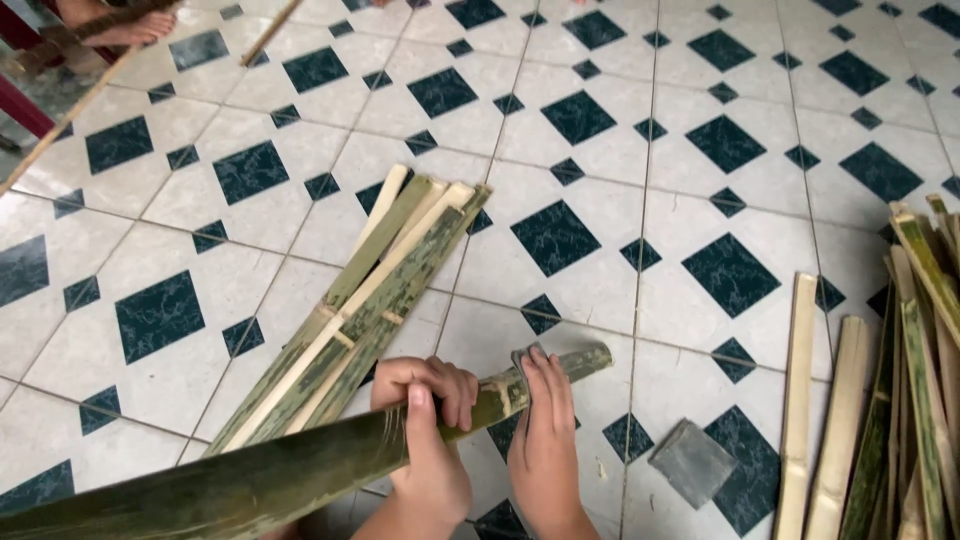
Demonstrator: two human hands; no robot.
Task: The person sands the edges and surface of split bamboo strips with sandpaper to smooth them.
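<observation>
Bamboo pole runs lower-left to upper-right; left hand clenches it mid-length, right hand presses a grey pad nearer its far end.

Spread across the whole frame, a floor of white tiles set with dark green diamonds. Left of centre, a bundle of split bamboo slats lying diagonally. Along the right edge, a heap of more bamboo strips, with two pale slats just beside it. Lower right, a small grey square pad. Upper left, thin sticks and someone's bare foot.
</observation>
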